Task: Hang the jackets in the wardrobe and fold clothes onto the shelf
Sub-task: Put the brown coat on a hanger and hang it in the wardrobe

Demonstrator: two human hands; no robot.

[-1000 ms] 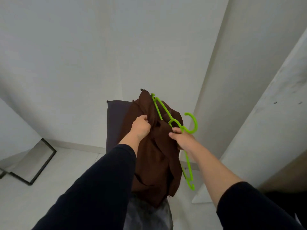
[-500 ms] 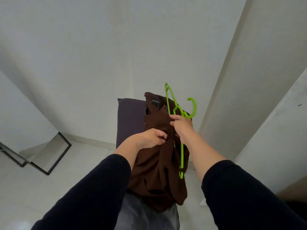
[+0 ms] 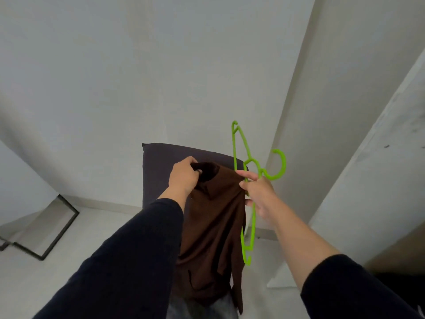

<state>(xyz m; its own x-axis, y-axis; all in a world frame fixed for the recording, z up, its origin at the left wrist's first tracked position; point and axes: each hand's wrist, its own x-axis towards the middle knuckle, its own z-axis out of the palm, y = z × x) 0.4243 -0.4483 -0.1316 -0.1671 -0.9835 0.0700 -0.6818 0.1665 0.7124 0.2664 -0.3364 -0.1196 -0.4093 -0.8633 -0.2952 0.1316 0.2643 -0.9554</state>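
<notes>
A brown jacket (image 3: 213, 231) hangs in front of me at the centre of the head view. My left hand (image 3: 184, 178) grips its collar at the top left. My right hand (image 3: 258, 194) pinches a bright green plastic hanger (image 3: 248, 203) near its neck, just right of the jacket's shoulder. The hanger stands almost on edge, its hook curving to the right and its upper arm poking above the jacket. The lower arm runs down beside the jacket's right edge.
A dark purple cushion or seat back (image 3: 161, 169) stands behind the jacket against a white wall. A black-framed mirror or panel (image 3: 46, 233) leans at the lower left on the pale floor. A white wardrobe panel (image 3: 377, 171) rises at the right.
My left hand moved up from the jacket's front to its collar. The right hand lifted the hanger higher and clear of the fabric, and the jacket hangs straighter.
</notes>
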